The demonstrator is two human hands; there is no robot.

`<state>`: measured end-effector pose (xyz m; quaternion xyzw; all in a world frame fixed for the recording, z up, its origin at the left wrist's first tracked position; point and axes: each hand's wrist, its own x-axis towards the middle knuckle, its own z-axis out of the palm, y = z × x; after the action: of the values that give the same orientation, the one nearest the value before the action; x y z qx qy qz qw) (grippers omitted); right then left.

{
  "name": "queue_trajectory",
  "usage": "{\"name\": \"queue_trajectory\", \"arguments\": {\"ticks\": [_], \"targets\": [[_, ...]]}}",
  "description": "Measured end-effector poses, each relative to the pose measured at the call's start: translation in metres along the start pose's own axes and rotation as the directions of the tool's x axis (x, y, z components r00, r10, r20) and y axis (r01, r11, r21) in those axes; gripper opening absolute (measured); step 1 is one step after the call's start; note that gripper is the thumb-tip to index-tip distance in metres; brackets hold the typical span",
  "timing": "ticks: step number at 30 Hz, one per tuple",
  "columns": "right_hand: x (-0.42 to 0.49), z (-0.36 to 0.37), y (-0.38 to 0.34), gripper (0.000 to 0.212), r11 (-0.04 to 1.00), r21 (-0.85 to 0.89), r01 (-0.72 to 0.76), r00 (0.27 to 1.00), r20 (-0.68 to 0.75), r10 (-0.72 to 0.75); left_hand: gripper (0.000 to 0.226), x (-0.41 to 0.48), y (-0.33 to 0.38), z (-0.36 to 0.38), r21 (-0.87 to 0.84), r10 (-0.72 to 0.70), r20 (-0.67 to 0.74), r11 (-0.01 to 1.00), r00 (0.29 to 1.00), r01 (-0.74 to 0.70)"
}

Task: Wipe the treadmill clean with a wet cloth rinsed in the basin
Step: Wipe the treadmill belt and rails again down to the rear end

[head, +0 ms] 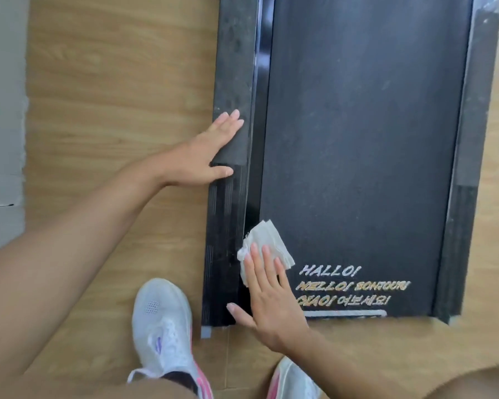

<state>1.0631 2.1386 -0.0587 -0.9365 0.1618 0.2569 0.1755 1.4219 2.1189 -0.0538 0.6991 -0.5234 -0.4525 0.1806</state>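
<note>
A black treadmill [357, 125] lies flat on the wooden floor, its belt printed with pale greeting words near the close end. My left hand [211, 151] rests flat with straight fingers on the treadmill's left side rail [234, 67]. My right hand [267, 295] presses a folded white cloth [267, 236] with straight fingers onto the belt's near left corner, beside the rail. The basin is not in view.
The wooden floor [113, 82] surrounds the treadmill. A grey wall or panel [0, 110] runs along the far left. My white shoes [162, 326] with pink trim stand at the treadmill's near end. The right side rail [473, 139] looks dusty.
</note>
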Motion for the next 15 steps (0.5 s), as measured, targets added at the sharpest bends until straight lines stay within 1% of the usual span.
{"name": "queue_trajectory", "arguments": {"ticks": [3, 5, 7, 8, 9, 11, 13, 15], "targets": [[0.001, -0.007, 0.022, 0.087, 0.993, -0.078, 0.085, 0.996, 0.018, -0.084, 0.091, 0.000, 0.002, 0.001, -0.002, -0.010, -0.033, 1.000, 0.999, 0.010], [0.024, -0.024, 0.039, 0.086, 0.990, -0.105, 0.097, 0.995, 0.004, -0.097, 0.086, 0.000, 0.003, 0.003, 0.006, -0.011, -0.051, 1.000, 0.999, 0.011], [0.061, -0.045, 0.049, 0.086, 0.996, -0.080, 0.040, 0.997, -0.067, -0.045, 0.080, -0.001, 0.006, 0.007, 0.003, -0.011, -0.067, 1.000, 0.998, 0.012], [0.081, -0.056, 0.052, 0.086, 0.999, -0.041, 0.007, 0.995, -0.102, -0.012, 0.078, -0.001, 0.007, 0.007, 0.001, -0.013, -0.078, 1.000, 0.997, 0.013], [0.099, -0.067, 0.055, 0.085, 1.000, 0.001, -0.020, 0.993, -0.117, 0.020, 0.076, -0.002, 0.008, 0.008, 0.004, -0.012, -0.089, 1.000, 0.996, 0.013], [0.120, -0.081, 0.057, 0.083, 0.999, 0.020, -0.048, 0.987, -0.150, 0.050, 0.073, -0.003, 0.010, 0.008, 0.013, -0.015, -0.094, 1.000, 0.995, 0.017], [0.109, -0.077, 0.051, 0.082, 0.996, 0.046, -0.079, 0.986, -0.146, 0.084, 0.070, -0.004, 0.013, 0.007, 0.023, -0.014, -0.092, 1.000, 0.996, 0.016], [0.069, -0.056, 0.033, 0.083, 0.991, 0.093, -0.097, 0.990, -0.091, 0.105, 0.070, -0.005, 0.015, 0.009, 0.026, -0.023, -0.115, 0.999, 0.993, 0.026]]}}
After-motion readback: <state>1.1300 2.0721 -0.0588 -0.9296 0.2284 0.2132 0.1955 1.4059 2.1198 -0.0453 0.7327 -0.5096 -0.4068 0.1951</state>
